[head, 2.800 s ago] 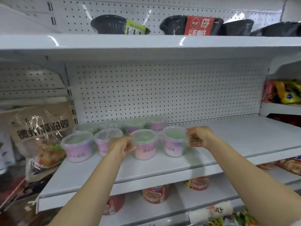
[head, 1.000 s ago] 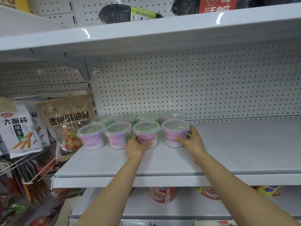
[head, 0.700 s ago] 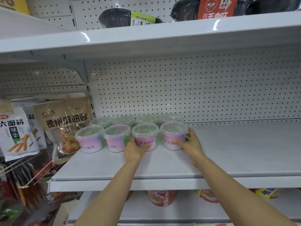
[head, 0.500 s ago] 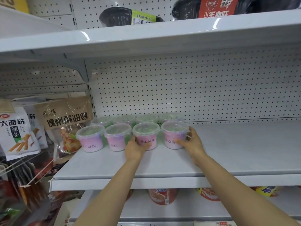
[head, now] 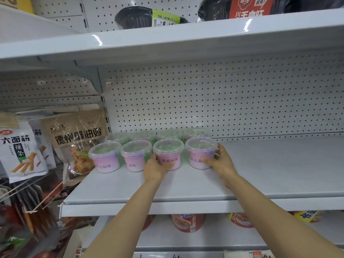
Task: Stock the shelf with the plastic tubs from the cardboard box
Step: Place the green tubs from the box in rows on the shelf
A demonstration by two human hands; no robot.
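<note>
Several pink plastic tubs with clear lids stand in two rows at the left end of the white shelf (head: 270, 170). My left hand (head: 155, 167) grips the base of the third front tub (head: 168, 153). My right hand (head: 220, 162) grips the rightmost front tub (head: 201, 151), thumb across its front and fingers round its right side. Both held tubs stand on the shelf in line with the two front tubs (head: 105, 156) to their left. A back row of tubs (head: 169, 134) sits behind them. The cardboard box is out of view.
The shelf above (head: 186, 40) hangs low and carries black bowls (head: 137, 17). Snack bags (head: 76, 140) hang left of the shelf's end. Red cups (head: 187, 221) stand on the shelf below. A perforated back panel (head: 223, 101) closes the rear.
Since 2.8 s ago, both hands have pushed their tubs back and left into the front row. Over the last second they barely move, still holding the same two tubs.
</note>
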